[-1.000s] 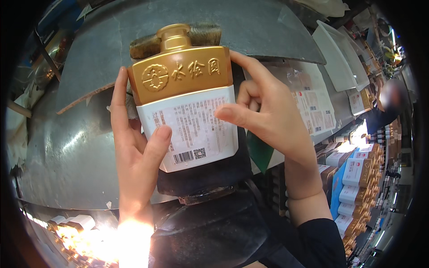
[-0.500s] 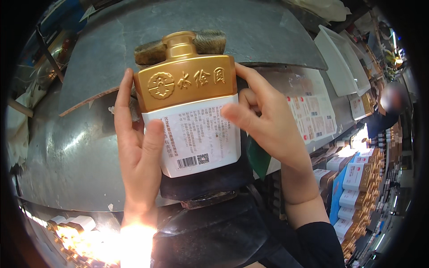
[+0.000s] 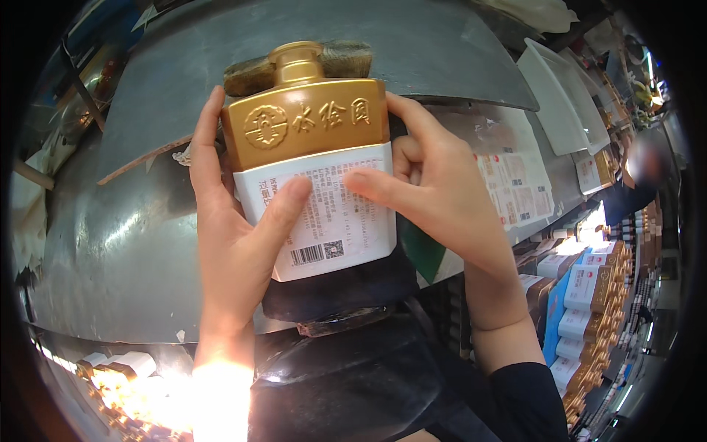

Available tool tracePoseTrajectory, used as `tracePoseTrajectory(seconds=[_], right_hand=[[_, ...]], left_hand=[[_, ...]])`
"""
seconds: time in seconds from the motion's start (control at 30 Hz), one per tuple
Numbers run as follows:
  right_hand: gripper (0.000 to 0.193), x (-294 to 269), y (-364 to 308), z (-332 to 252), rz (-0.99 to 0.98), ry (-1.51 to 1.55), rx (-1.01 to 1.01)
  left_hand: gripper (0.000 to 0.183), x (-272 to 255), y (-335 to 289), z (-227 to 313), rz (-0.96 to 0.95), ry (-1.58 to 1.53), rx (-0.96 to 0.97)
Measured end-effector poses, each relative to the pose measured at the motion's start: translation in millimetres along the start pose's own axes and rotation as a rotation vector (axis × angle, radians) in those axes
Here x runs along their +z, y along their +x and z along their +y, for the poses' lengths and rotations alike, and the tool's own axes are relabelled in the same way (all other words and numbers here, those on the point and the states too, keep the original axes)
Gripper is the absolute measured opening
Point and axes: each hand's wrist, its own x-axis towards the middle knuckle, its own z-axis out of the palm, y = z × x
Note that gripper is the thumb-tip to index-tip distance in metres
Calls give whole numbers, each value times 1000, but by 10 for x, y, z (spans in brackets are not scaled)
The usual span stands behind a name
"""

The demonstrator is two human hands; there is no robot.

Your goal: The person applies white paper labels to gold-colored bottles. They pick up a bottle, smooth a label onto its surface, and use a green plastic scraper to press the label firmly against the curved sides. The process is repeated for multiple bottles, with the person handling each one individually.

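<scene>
Between my two hands is a flat, wide-shouldered bottle (image 3: 317, 125), gold on top and white below, its short neck pointing away from me. A printed label (image 3: 324, 214) with a barcode covers the white face. My left hand (image 3: 239, 214) grips the bottle's left side, thumb lying on the label. On the opposite side my right hand (image 3: 434, 177) wraps round the edge, its thumb pressing the label near the middle. The fingertips behind the bottle are hidden. Just beyond the neck, a dark wooden roller-like block (image 3: 346, 59) lies on the worktable.
The grey metal worktable (image 3: 132, 258) spreads around the bottle. Sheets of labels (image 3: 515, 188) lie to the right, with a white plastic tray (image 3: 563, 103) behind them. Many similar bottles (image 3: 582, 324) stand in rows at the lower right. A blurred person (image 3: 633, 191) is at the far right.
My left thumb has moved from the label's left edge inward across it. The right thumb has slid slightly left. The bottle has shifted a little away from me.
</scene>
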Motion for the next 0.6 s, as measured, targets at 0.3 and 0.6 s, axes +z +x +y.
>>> tracePoseTrajectory(seconds=[0.3,0.6], right_hand=[[67,24,11,47,5,67,-21],[72,-13,-45,54,-54,38,6]], left_hand=[[77,13,15,-57,30,26,42],[72,-78,-29,-31,-24,-49,-38]])
